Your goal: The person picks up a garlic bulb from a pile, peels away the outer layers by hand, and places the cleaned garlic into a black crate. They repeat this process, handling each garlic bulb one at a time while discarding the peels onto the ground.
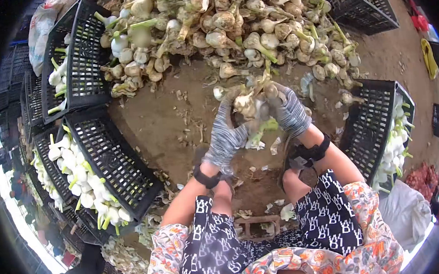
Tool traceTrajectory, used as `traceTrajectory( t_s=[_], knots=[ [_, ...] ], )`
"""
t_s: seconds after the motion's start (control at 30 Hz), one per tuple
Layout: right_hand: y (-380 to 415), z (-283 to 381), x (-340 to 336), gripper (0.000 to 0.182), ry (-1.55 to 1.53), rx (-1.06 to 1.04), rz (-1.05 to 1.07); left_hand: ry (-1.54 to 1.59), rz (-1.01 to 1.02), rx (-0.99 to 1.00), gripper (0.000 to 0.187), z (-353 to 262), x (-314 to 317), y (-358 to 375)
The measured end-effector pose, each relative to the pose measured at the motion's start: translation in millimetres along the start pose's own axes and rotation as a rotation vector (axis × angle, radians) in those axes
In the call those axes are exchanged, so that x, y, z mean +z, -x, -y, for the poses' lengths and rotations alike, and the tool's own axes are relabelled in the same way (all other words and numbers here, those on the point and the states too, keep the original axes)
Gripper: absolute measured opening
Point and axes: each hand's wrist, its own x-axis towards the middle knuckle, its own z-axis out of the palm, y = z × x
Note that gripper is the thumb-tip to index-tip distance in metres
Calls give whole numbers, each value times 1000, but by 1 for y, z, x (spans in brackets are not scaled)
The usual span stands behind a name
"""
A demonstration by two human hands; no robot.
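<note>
Both of my hands wear grey knitted gloves and meet in front of me over the dirt floor. My left hand [225,135] is closed around a garlic bulb [244,105] with dirty, brownish skin. My right hand [292,113] is closed at the right side of that same garlic, by its stem and loose dry leaves. Its fingertips are blurred, so the exact grip is hard to make out. Below the hands lie green and pale leaf scraps [265,129]. Just beyond them rises a large pile of unpeeled garlic [222,24] with stems on.
Black plastic crates of cleaned white garlic stand at left, one nearer [115,158] and one farther [86,59]. Another crate [369,128] of white garlic stands at right, with one more [359,5] at the far right. A white sack [407,213] lies at lower right.
</note>
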Motion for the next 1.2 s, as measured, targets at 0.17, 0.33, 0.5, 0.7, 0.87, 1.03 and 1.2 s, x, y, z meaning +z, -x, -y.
traceTrajectory(
  t_s=[0.17, 0.33, 0.5, 0.7, 0.87, 1.03, 1.2],
  knots=[
    [2, 2, 1, 36, 66, -71, 71, -78, -25, 12, 68, 1, 6, 2],
    [-1, -5, -10, 32, 129, -43, 91, -63, 5, -17, 70, 2, 5, 2],
    [2, 4, -17, 32, 187, -41, 132, -48, 22, -16, 69, 2, 4, 1],
    [1, 3, -8, 33, 184, -76, 69, -76, 9, 9, 66, 1, 6, 4],
    [2, -1, -11, 32, 241, -59, 66, -32, -4, -35, 63, -1, 8, 2],
    [2, 8, -18, 30, 104, -85, 143, 16, 5, -102, 59, -3, 7, 1],
    [2, 4, -8, 29, 191, -28, 69, -53, -24, -89, 61, 0, 6, 2]
  ],
)
